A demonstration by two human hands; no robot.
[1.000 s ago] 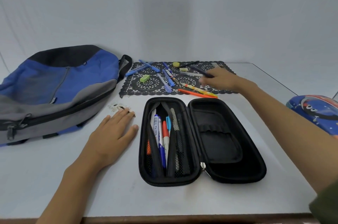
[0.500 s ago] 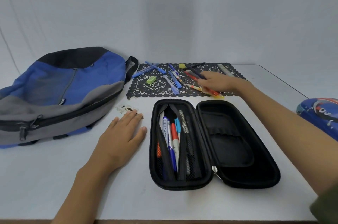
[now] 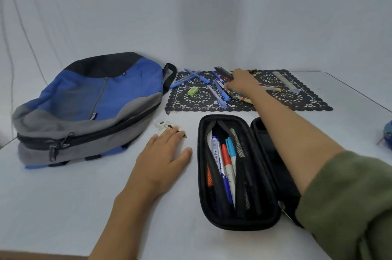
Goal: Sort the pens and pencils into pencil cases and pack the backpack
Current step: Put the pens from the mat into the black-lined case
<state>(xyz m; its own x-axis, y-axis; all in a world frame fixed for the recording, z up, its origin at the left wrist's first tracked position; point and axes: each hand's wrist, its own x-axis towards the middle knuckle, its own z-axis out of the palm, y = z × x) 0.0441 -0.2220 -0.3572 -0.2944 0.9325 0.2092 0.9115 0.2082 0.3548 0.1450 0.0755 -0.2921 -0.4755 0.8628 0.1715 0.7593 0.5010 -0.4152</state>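
Note:
An open black pencil case [image 3: 201,175] lies in front of me with several pens and markers [image 3: 222,162] in its left half. My right hand [image 3: 240,82] reaches over it onto a black lace mat [image 3: 297,99]. Its curled fingers hold a dark pen [image 3: 222,71] above several loose blue pens [image 3: 216,92] and a patterned pencil [image 3: 241,97]. My left hand [image 3: 163,153] lies flat on the table, left of the case. A blue and grey backpack [image 3: 91,107] lies zipped at the left.
A green eraser [image 3: 193,90] and a clear ruler [image 3: 285,81] are on the mat. A small sticker [image 3: 163,125] sits under my left fingertips. A blue patterned case [image 3: 388,134] shows at the right edge. A white wall stands close behind the table.
My right hand moved left along the mat, from its right-middle to the pile of blue pens, still holding the dark pen. My left hand stayed flat on the table.

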